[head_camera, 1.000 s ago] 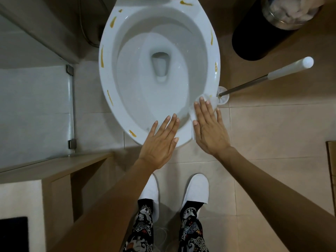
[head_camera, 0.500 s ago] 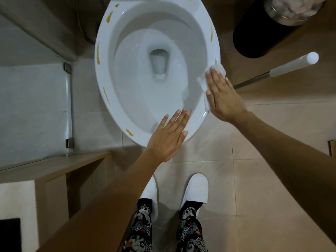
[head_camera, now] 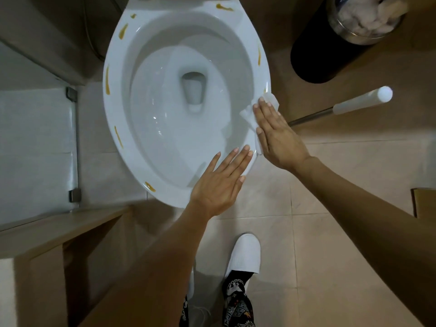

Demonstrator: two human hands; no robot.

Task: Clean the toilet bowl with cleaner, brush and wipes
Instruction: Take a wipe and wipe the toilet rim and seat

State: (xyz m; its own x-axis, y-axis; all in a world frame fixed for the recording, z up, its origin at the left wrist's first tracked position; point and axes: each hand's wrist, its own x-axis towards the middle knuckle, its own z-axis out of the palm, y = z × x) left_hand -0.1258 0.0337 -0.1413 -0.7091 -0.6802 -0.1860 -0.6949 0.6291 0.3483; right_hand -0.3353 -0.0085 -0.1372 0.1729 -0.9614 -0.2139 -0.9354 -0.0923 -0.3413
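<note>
At centre right, the right hand (head_camera: 278,135), fingers straight and together, presses a white wipe (head_camera: 271,100) onto the white oval toilet bowl's (head_camera: 113,109) rim. The left hand (head_camera: 219,182) rests flat on the lower rim, fingers slightly spread.

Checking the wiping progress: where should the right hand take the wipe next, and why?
Probably slide it further back along the right side of the rim. The right hand presses the wipe flat there, and a yellow streak lies just ahead. The left hand rests flat on the front rim.
</note>
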